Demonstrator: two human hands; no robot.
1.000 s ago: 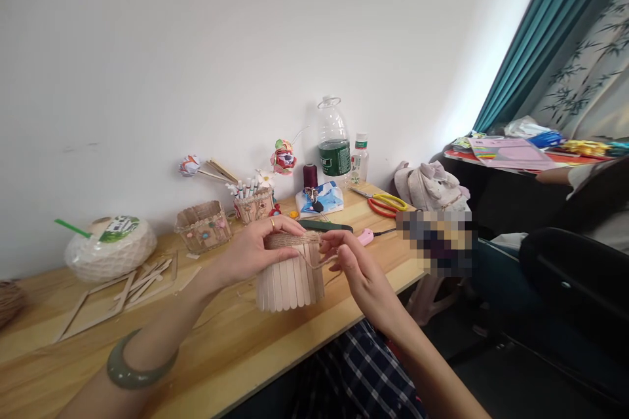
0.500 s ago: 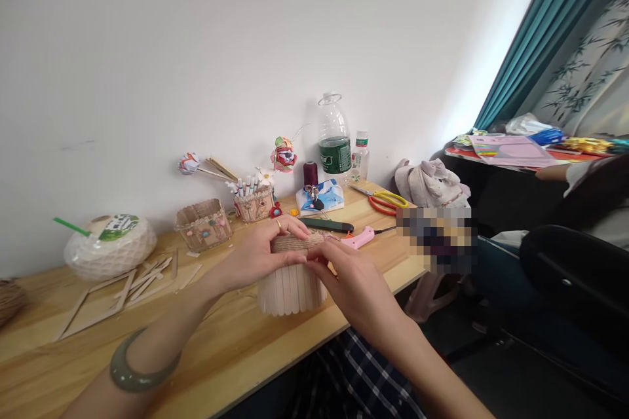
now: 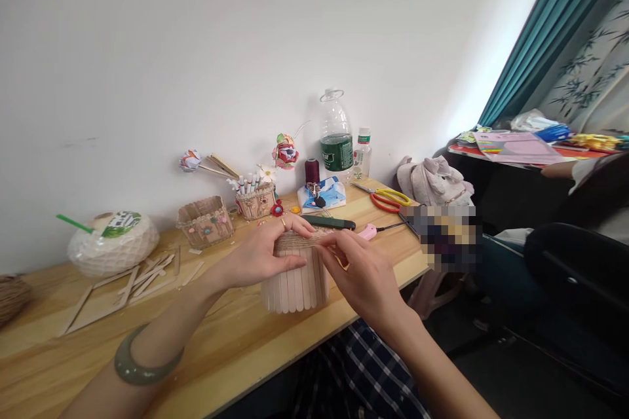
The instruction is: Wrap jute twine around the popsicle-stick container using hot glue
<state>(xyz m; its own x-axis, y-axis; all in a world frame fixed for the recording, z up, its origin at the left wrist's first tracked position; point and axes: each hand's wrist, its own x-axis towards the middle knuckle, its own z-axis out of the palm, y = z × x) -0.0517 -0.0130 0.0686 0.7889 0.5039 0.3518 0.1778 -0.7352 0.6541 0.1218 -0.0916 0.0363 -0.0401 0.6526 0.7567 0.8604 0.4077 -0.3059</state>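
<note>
- Free: the bare front strip of the pale wooden surface, nearer than the round wooden-stick cup.
- Behind the cup — a long flat dark-green tool and a pink plastic tool obstruct.
- Left: scattered flat wooden sticks.
- Right: a thin black cord crosses — passable above.
</note>
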